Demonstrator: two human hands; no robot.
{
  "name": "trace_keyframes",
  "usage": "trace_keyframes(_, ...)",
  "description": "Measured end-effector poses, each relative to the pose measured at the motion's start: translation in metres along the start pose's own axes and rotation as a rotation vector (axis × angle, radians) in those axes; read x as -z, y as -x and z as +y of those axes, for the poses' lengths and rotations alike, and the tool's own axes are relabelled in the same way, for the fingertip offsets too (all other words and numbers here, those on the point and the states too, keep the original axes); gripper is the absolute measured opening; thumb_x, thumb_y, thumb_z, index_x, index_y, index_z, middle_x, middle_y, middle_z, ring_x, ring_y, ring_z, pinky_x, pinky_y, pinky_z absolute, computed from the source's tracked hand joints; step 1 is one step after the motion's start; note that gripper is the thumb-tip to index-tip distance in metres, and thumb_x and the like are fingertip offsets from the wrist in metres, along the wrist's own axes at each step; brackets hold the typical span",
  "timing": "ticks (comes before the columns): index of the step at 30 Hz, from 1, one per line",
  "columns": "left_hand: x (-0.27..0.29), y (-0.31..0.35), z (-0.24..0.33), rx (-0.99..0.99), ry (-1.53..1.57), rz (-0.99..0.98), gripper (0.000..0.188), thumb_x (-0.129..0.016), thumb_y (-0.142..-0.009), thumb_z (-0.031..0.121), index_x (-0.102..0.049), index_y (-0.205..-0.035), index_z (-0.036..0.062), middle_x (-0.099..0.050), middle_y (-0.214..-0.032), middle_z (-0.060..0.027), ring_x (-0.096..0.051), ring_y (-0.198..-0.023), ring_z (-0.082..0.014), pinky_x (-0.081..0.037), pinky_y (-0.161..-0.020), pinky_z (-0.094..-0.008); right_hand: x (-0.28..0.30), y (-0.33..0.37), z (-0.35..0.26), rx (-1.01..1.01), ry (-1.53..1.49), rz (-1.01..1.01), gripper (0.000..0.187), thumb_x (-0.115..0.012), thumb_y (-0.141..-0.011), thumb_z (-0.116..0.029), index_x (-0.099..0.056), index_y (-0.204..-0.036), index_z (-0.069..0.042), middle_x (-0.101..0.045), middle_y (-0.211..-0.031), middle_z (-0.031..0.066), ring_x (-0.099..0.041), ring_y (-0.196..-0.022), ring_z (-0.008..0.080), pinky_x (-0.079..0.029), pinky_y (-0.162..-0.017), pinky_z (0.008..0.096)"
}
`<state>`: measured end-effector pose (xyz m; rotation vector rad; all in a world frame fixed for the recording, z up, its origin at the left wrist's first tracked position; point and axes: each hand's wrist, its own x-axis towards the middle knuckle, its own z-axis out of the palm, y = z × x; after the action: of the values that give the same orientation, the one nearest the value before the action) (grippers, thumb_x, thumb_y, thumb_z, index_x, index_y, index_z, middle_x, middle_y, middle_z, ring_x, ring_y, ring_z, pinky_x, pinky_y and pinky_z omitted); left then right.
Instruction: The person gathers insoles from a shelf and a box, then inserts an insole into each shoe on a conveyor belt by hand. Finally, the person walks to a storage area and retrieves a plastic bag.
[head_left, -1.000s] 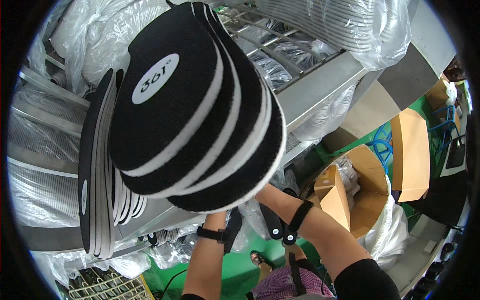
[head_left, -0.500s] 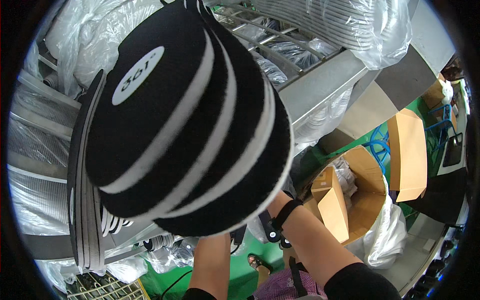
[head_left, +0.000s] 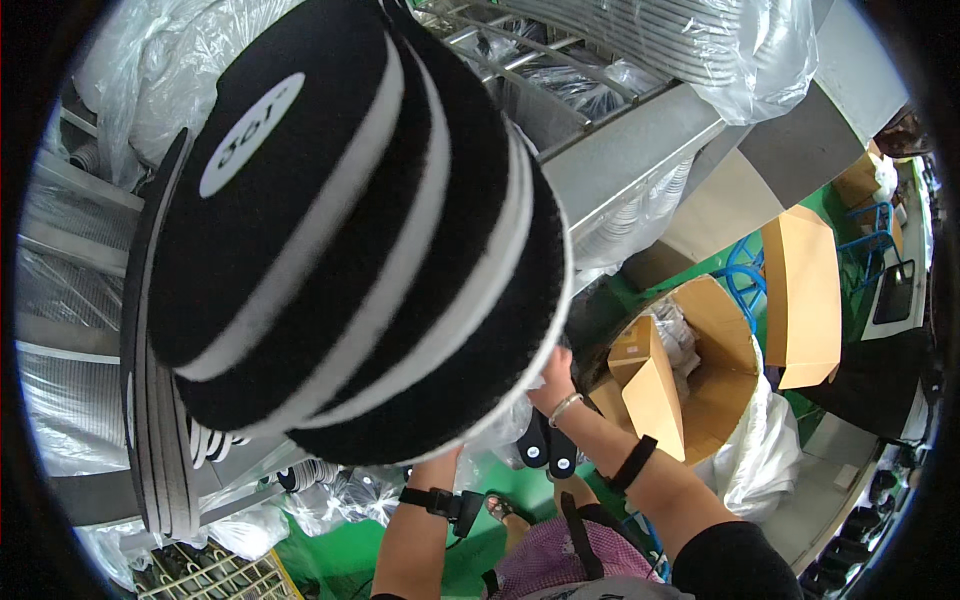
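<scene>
Green floor (head_left: 330,550), metal shelving (head_left: 630,150) and plastic-wrapped stacks (head_left: 690,40) filled a crowded workroom. Before the fingers, a fanned stack of black pads (head_left: 345,245) with rounded ends and pale edges took up the middle—the nearest pad bore a white oval label (head_left: 252,136). Beside the pads' lower right edge, the right hand (head_left: 553,382) showed in part, its fingers bent; whether they gripped the stack could not be told. Behind the pads, the left hand was hidden—only the banded left forearm (head_left: 415,530) showed, so its fingers' spread and hold could not be told. Left of the fingers, more black pads (head_left: 150,400) stood on edge. Right of them sat an open cardboard box (head_left: 725,365), a smaller box (head_left: 655,385) inside and a white sack (head_left: 765,450) just beside it.
</scene>
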<state>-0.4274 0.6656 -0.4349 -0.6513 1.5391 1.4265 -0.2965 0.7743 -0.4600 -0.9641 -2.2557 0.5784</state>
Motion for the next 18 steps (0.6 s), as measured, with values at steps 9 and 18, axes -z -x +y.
trace_keyframes(9, 0.011, -0.022, 0.013, -0.004, 0.273, -0.259, 0.03, -0.066, -0.069, 0.021, -0.052, -0.094, 0.0106, -0.054, -0.091, -0.0042, -0.052, -0.084, -0.0209, -0.045, -0.065, -0.0361, -0.024, 0.034, -0.03, -0.811, -1.16, -0.61, 0.031, -0.051, -0.079, -0.013, -0.045, -0.108, -0.006, -0.055, -0.097, 0.0085, -0.052, -0.095, 0.0208, -0.046, -0.076, 0.0314)
trace_keyframes(18, -0.003, 0.007, 0.033, 0.039, 0.12, -0.203, 0.031, -0.066, -0.069, 0.023, -0.052, -0.094, 0.0116, -0.055, -0.086, -0.0049, -0.052, -0.072, -0.0218, -0.04, -0.054, -0.0333, -0.052, -0.006, 0.018, -1.308, -1.447, -0.392, 0.063, -0.061, -0.073, -0.038, -0.03, -0.12, -0.011, -0.04, -0.118, 0.0107, -0.051, -0.091, 0.0262, -0.043, -0.071, 0.031)
